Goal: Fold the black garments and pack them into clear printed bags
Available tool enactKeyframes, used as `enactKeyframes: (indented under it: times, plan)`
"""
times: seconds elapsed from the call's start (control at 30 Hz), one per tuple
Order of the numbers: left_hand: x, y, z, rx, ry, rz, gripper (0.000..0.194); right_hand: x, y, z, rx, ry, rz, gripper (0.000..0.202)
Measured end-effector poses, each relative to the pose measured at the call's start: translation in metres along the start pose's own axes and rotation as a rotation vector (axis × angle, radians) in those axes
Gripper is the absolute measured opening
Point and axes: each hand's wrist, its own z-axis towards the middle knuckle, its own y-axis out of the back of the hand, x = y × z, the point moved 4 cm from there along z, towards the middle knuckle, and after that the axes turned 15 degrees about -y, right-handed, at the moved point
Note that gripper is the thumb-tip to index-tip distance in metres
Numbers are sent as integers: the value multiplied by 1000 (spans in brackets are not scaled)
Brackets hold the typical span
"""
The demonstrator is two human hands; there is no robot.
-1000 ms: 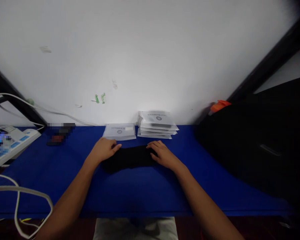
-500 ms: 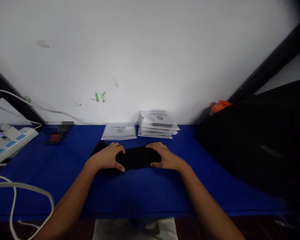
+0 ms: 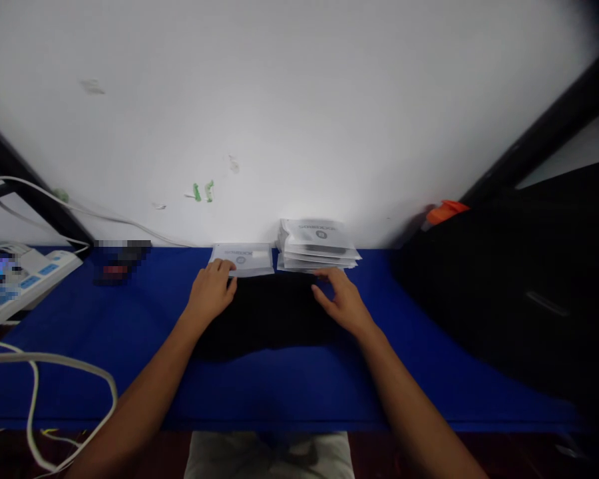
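A piece of black cloth [image 3: 274, 313] lies spread out in front of me on the blue tabletop. My left hand [image 3: 212, 293] rests at its far left corner, fingers stretched forward and thumb apart, close to a single flat white printed pouch [image 3: 247, 265]. At the far right corner is my right hand [image 3: 342, 299], with thumb and forefinger apart against the cloth's edge. Just beyond it stands a stack of white printed pouches [image 3: 319, 234]. Dark fabric hides exactly how the fingertips touch it.
A large black object [image 3: 504, 286] fills the right side, with an orange item [image 3: 446, 211] behind it. On the left are a white power strip [image 3: 44, 273], a blurred-out dark item [image 3: 120, 263] and a looping white cable [image 3: 110, 386]. A white wall [image 3: 299, 120] backs the table.
Both hands have moved away from me toward the pouches. The black cloth has gone from a narrow band to a wider spread. The view has shifted slightly.
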Motion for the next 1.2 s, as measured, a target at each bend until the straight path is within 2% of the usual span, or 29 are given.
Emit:
enactKeyframes:
  times: [0.07, 0.1, 0.17, 0.27, 0.33, 0.4, 0.47, 0.57, 0.63, 0.73, 0.77, 0.8, 0.87, 0.97, 1.03, 1.1, 1.2]
  plan:
    - [-3, 1, -1, -90, -10, 13, 24, 2, 2, -1, -74, 7, 5, 24]
    - [-6, 0, -1, -76, -41, -22, 23, 3, 1, -2, -68, 22, 6, 23]
    - [-12, -6, -2, 78, -132, -143, 18, 7, -3, -4, 30, 54, -6, 22]
    - [-19, -16, -7, 389, -220, -267, 25, 11, -16, -8, 304, 75, -62, 20]
    - [-18, -19, -9, 493, -220, -270, 29, 12, -24, -11, 439, 80, -100, 16]
    - [-18, -21, -9, 517, -235, -252, 22, 12, -28, -11, 484, 84, -116, 8]
    - [-20, -20, -8, 507, -271, -238, 11, 13, -27, -11, 473, 85, -92, 6]
    - [-23, -9, -9, 472, -252, -294, 7, 14, -16, -9, 443, 43, 25, 3]
    - [-27, 3, -13, 482, -214, -479, 12, 13, -6, -9, 492, -32, 172, 11]
    - [-37, 21, -24, 642, -167, -945, 35, 11, 5, -12, 680, -168, 472, 32]
    - [-39, 26, -27, 684, -153, -1064, 43, 10, 8, -13, 698, -203, 553, 35]
    - [-39, 29, -28, 693, -140, -1126, 47, 8, 11, -12, 672, -229, 602, 37]
    - [-34, 28, -24, 608, -127, -1066, 46, 2, 16, -6, 482, -253, 592, 36]
    - [-22, 15, -15, 454, -119, -719, 39, -6, 24, 9, 88, -205, 377, 27]
    - [-16, 1, -11, 426, -137, -500, 43, -6, 26, 20, -92, -111, 137, 24]
    - [-15, -11, -10, 446, -168, -347, 50, -6, 23, 34, -148, -14, -137, 35]
    - [-20, -24, -11, 473, -218, -244, 54, -9, 14, 54, -115, 54, -437, 55]
